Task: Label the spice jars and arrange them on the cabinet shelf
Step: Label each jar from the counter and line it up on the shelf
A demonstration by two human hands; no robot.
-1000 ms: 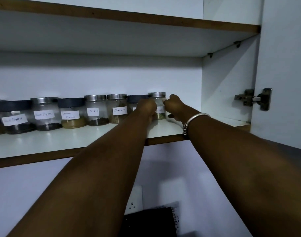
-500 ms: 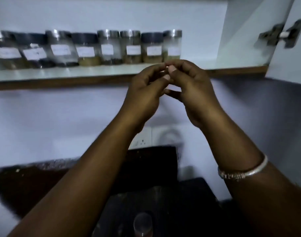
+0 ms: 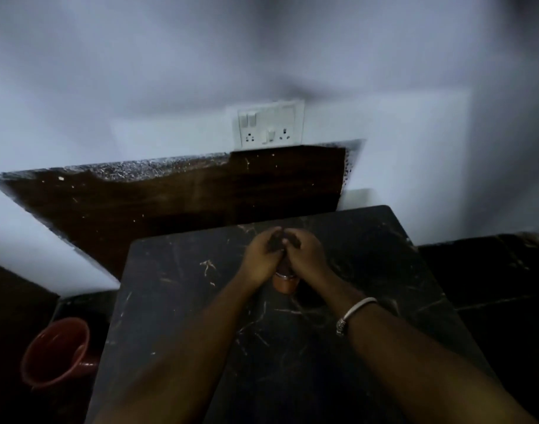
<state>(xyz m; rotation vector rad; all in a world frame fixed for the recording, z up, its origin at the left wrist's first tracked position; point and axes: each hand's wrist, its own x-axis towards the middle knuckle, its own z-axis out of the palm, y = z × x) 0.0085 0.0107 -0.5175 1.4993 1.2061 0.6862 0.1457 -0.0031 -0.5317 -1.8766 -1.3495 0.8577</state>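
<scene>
Spice jar: 1 small jar (image 3: 285, 285) with reddish-brown contents and a metal ring near its top stands upright on the dark marbled table (image 3: 170, 301), just past the table's middle toward 12 o'clock.
Left hand (image 3: 262, 255): at the jar's 9 o'clock side, fingers curled in over the jar's top.
Right hand (image 3: 306, 255): at the jar's 3 o'clock side, fingers curled the same way; a silver bangle (image 3: 355, 313) sits on its wrist.
Hands together: the 2 sets of fingertips meet above the jar and hide its lid. The frame is blurred there, so I cannot tell whether they grip the jar or pinch something small.
Mug: a red-orange mug (image 3: 57, 351) lies off the table at 8 o'clock, lower down, its mouth facing the camera.
Wall: a white switch-and-socket plate (image 3: 269, 125) at 12 o'clock, with a dark wooden panel (image 3: 139, 203) just below it.
</scene>
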